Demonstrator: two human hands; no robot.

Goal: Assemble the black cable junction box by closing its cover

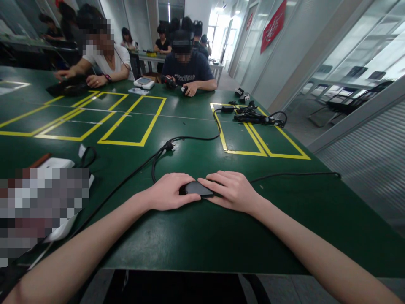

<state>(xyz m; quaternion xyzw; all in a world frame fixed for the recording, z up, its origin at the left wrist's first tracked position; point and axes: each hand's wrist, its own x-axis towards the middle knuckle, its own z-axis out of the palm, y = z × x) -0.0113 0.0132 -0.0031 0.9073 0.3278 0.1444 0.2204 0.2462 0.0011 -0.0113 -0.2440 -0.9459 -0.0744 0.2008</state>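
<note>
Black adapter (pixel 194 188) between left hand (pixel 169 192) and right hand (pixel 233 190), in their grip

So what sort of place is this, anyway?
It looks like a shared workroom, perhaps in an office: a large green table marked out with yellow tape, a bundle of black cords on it, and people seated around.

Head view, sole camera, head-worn | vantage: above the near edge of the green table (pixel 177 245) | axis: forward and down | near field: left hand (pixel 169 191) and right hand (pixel 234 191), central | far field: seated person (pixel 193 69) opposite; red banner (pixel 274 26), upper right
</note>
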